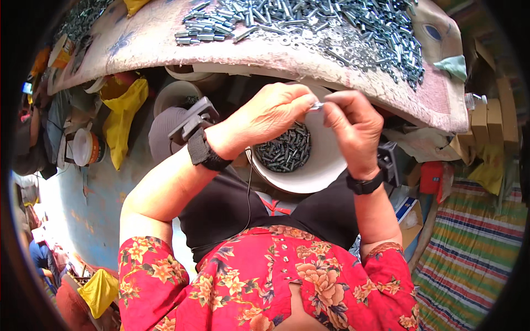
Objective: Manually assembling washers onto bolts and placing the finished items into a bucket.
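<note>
Above a white bucket (326, 160), my two hands meet at a small shiny metal bolt (316, 106). Its left end is pinched between the thumb and fingers of my left hand (276, 113). My right hand (356, 124) has its thumb and curled forefinger closed at the other end; the fingers cover much of the piece. Inside the bucket lies a heap of dark metal bolts (284, 149). Just beyond my hands, a cloth-covered table (149, 55) carries a large pile of similar bolts (353, 22), with loose washers (309, 39) along its near side.
The bucket stands between my knees, under the table's edge. Another pale bucket (175, 96) and a yellow bag (124, 116) are at the left. To the right are cardboard boxes (486, 121), a red object (433, 179) and a striped cloth (469, 243). A thin cable (249, 193) hangs by my left wrist.
</note>
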A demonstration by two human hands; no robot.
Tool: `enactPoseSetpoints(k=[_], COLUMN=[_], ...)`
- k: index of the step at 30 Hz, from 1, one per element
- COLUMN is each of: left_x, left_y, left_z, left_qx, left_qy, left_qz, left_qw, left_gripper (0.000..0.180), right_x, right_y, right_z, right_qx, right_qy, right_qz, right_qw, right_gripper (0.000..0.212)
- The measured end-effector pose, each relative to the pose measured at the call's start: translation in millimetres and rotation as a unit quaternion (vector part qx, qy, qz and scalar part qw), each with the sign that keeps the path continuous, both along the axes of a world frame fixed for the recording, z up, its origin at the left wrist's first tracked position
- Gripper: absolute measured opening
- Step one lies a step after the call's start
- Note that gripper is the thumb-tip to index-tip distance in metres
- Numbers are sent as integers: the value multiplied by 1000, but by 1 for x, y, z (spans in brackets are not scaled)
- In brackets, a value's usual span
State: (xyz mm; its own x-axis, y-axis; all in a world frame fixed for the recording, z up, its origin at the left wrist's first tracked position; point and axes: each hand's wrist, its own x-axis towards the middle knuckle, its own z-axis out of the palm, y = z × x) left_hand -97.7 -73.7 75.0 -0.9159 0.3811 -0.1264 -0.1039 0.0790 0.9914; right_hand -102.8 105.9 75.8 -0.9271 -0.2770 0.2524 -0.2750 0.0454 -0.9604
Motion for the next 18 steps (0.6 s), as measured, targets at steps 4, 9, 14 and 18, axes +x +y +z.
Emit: enactPoseSetpoints(k=[4,9,14,18], left_x=[-21,-24,-29,-37], left_y=[-16,-47,-74,-80], left_z=[-21,-39,-46,-51], left_qx=[-43,102,242,300], left_qy=[262,-7,-19,-34], left_qz=[37,101,189,244], left_qw=[963,990,951,921], left_gripper=[24,23,28,25], right_x=[-33,-77,-127,-141], right_y=[-14,-39,-48,-84], right_z=[2,6,-7,-25], right_qx=[53,62,119,216], right_qy=[25,-3,99,233], right_qz=[17,1,-41,4], right_qw=[998,998,987,948], right_gripper=[5,11,9,11])
